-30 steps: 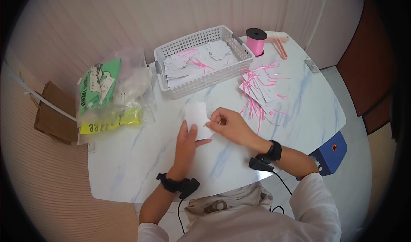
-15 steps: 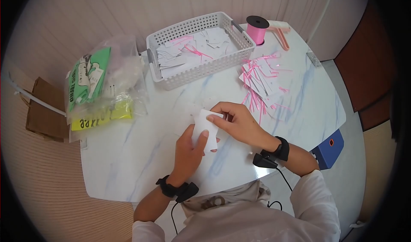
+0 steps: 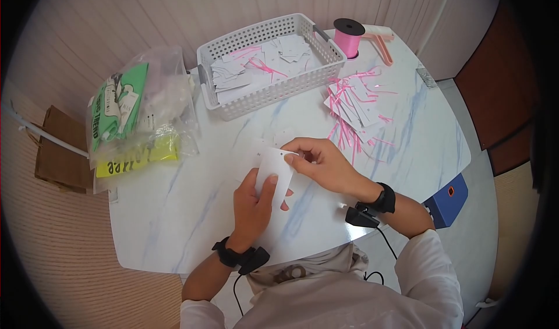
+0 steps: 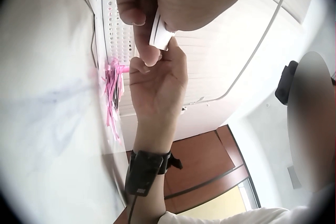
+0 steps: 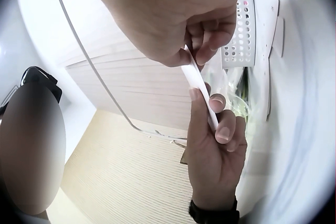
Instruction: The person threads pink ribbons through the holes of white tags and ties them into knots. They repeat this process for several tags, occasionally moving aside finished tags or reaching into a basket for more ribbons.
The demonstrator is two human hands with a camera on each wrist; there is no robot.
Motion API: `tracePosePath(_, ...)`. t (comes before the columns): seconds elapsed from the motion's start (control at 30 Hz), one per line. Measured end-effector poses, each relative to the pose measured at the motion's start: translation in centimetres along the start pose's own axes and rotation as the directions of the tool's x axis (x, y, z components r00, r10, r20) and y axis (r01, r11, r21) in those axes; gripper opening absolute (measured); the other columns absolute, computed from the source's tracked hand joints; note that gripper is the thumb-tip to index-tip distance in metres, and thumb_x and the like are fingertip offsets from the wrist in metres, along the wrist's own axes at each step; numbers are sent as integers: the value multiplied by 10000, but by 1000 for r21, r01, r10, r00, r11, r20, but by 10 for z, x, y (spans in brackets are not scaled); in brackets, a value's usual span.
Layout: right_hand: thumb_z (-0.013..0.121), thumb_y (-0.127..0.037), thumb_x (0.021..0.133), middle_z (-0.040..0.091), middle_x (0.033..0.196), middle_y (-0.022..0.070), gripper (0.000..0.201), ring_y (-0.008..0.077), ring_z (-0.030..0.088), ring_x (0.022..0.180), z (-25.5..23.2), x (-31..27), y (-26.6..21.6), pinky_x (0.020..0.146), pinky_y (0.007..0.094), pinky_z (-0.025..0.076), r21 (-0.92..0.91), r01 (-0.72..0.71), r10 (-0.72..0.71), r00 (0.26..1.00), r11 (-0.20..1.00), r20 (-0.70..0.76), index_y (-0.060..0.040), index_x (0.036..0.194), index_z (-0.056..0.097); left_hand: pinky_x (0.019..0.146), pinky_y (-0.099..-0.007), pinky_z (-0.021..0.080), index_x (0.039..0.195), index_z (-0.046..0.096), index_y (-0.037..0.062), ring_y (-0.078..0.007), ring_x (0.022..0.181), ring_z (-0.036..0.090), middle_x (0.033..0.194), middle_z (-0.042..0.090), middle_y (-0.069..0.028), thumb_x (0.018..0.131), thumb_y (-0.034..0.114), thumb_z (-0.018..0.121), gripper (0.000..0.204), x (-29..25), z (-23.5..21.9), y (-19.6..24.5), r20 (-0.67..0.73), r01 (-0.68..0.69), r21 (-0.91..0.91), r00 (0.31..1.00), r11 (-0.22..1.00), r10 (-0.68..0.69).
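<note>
White cards (image 3: 273, 172) with a small dark hole near the top are held above the table in the head view. My left hand (image 3: 251, 209) grips them from below, thumb on the front and fingertips showing behind. At their top right corner my right hand (image 3: 326, 169) pinches the edge between thumb and fingers. Seen edge-on in the right wrist view, the cards (image 5: 200, 87) form a thin stack between both hands. A few loose white cards (image 3: 283, 135) lie on the table just beyond the hands.
Behind stands a white perforated basket (image 3: 279, 91) of cards. To the right are a pile of cards with pink ribbons (image 3: 355, 105), a pink ribbon spool (image 3: 347, 41) and pink scissors-like handles (image 3: 382, 49). Plastic bags (image 3: 142, 116) lie at the left.
The cards were tilted the other way and have turned in the hands, with the hole now showing. My right hand has moved from their lower side to the top corner.
</note>
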State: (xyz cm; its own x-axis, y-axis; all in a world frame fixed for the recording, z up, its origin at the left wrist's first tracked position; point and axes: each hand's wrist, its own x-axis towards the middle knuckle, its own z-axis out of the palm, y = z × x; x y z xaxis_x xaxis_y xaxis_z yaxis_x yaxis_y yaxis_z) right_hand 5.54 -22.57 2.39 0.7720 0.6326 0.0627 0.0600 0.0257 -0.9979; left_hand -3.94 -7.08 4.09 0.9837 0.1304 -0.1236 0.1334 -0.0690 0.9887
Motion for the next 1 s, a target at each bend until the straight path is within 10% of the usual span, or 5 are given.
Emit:
tracePosePath(0.17, 570, -146, 909, 570, 764, -41, 187, 27, 392, 616, 0, 0, -2, 544, 208, 333, 3, 0, 0, 1000, 1000, 2, -56, 1041, 668, 449, -188, 389, 1055, 527, 30, -102, 536, 625, 753, 681, -78, 988, 279, 455, 268, 0, 0, -8, -15, -46, 28, 999, 999, 47)
tracePosePath(1.0, 580, -156, 908, 549, 729, -52, 195, 15, 389, 597, -2, 1, 0, 530, 200, 322, 43, 12, -14, 999, 999, 41, -58, 1053, 666, 489, -226, 454, 1048, 517, -17, -125, 536, 604, 765, 667, -119, 989, 244, 467, 272, -2, 1, -10, -20, -76, -1, 997, 997, 76)
